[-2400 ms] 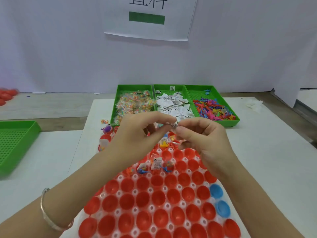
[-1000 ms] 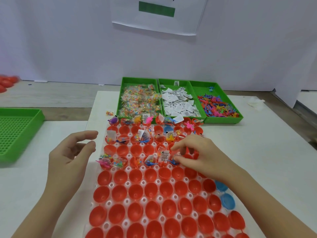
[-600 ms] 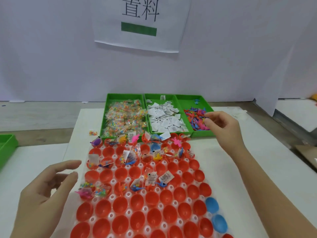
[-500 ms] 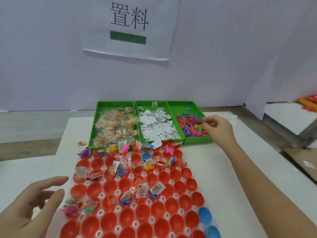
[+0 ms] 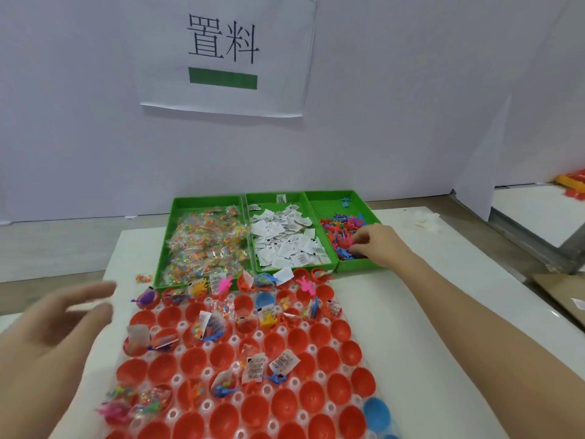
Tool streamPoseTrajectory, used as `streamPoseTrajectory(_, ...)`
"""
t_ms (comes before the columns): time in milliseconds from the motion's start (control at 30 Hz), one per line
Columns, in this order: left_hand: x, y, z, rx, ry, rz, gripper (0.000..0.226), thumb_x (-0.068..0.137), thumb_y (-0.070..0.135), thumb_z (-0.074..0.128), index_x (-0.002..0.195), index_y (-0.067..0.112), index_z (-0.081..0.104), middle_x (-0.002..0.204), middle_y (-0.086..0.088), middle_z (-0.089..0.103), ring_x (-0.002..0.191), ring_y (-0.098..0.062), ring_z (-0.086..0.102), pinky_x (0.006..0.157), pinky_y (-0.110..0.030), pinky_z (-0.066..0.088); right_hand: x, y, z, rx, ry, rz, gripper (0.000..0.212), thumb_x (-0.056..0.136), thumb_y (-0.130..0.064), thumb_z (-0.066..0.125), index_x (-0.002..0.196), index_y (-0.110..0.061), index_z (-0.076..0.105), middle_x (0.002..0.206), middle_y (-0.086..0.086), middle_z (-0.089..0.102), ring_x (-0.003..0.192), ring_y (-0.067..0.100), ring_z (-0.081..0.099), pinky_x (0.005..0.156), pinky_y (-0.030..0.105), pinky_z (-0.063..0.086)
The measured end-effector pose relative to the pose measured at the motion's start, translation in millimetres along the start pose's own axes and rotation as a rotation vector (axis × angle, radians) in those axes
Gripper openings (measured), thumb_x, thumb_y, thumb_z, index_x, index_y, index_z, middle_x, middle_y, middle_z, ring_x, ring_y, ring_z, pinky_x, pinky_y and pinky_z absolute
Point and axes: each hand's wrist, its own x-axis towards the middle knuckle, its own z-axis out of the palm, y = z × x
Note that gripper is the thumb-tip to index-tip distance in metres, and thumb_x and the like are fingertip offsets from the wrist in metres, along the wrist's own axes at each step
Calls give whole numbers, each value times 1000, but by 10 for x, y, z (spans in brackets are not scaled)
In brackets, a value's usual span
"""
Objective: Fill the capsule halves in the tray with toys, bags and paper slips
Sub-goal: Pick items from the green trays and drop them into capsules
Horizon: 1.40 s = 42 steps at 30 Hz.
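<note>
- Right hand point(image 5: 376, 245): reaches into the right-most of 3 green bins point(image 5: 354, 266), fingers curled down among the toys point(image 5: 338, 229); whether 1 is pinched cannot be told.
- Left hand point(image 5: 53, 340): blurred, fingers spread and relaxed, holding nothing, above the table point(image 5: 411, 312) beside the tray's left edge.
- Tray point(image 5: 205, 405): clear, on the table just in front of the bins, seating red capsule halves point(image 5: 193, 362); far rows hold toys, bags and slips, near rows are bare.
- Bags point(image 5: 205, 245): left bin.
- Paper slips point(image 5: 285, 242): middle bin.
- Blue halves point(image 5: 376, 411): tray's near right corner.
</note>
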Motion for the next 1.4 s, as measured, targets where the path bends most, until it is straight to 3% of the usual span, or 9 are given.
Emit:
streamPoseTrajectory(133, 497, 415, 383, 320, -107, 237, 20, 88, 23, 66, 92, 42, 69, 89, 26, 67, 77, 4, 60, 59, -12, 46, -116, 26, 65, 130, 275, 4, 11, 87, -20, 63, 94, -16, 71, 95, 1, 69, 85, 17, 60, 78, 29, 46)
streamPoseTrajectory(300, 1000, 502, 944, 682, -451, 336, 18, 91, 22, 65, 107, 30, 69, 106, 12, 65, 81, 1, 56, 66, -16, 43, -211, -64, 131, 405, 441, 21, 12, 81, -18, 68, 82, -27, 61, 75, -17, 60, 72, 7, 60, 71, 29, 49)
streamPoseTrajectory(500, 1200, 387, 1386, 947, -608, 384, 20, 90, 29, 65, 109, 22, 63, 107, 4, 65, 86, -11, 57, 77, -30, 50, -379, -445, 237, 684, 346, -117, 12, 87, -13, 67, 84, -24, 65, 79, -11, 65, 71, 0, 58, 68, 12, 44)
streamPoseTrajectory(700, 1249, 352, 1491, 1033, -557, 389, 16, 90, 15, 63, 105, 13, 67, 103, -4, 70, 83, -15, 60, 71, -23, 49, -990, -716, 32, 993, 252, -213, 23, 86, -6, 66, 93, -28, 66, 71, -1, 68, 69, 14, 65, 69, 28, 55)
streamPoseTrajectory(867, 1177, 468, 1312, 801, -337, 442, 16, 93, 20, 60, 104, 13, 69, 97, 1, 66, 78, -13, 57, 74, -30, 47, -1653, -754, -2, 868, -2, -329, 20, 76, -14, 76, 83, -32, 71, 81, -5, 72, 72, 9, 67, 70, 21, 53)
streamPoseTrajectory(1000, 834, 654, 1138, 417, -133, 491, 12, 93, 20, 61, 100, 21, 70, 87, 9, 65, 61, 1, 53, 64, -17, 45, -1843, -723, 138, 597, -58, -380, 30, 78, -8, 77, 85, -36, 68, 83, -21, 69, 72, 1, 62, 72, 10, 44)
streamPoseTrajectory(1100, 347, 786, 1086, 239, -205, 497, 7, 88, 15, 65, 93, 20, 69, 82, 12, 66, 58, 4, 56, 54, -7, 43, -1871, -721, 202, 522, -67, -398, 34, 79, -8, 76, 87, -39, 65, 84, -22, 68, 77, 2, 64, 74, 12, 47)
streamPoseTrajectory(1267, -300, 842, 1095, 115, -352, 450, 8, 81, 13, 69, 83, 20, 71, 76, 12, 69, 52, -6, 54, 50, -14, 43, -1893, -757, 252, 341, -58, -442, 30, 78, -20, 76, 89, -44, 61, 83, -26, 65, 84, -5, 61, 87, 23, 42)
streamPoseTrajectory(1400, -527, 784, 1122, 157, -409, 408, 18, 81, 14, 73, 77, 31, 71, 73, 19, 66, 54, -14, 49, 56, -18, 41, -1880, -749, 228, 276, -28, -470, 18, 76, -28, 78, 93, -33, 71, 81, -30, 62, 82, -8, 56, 85, 21, 37)
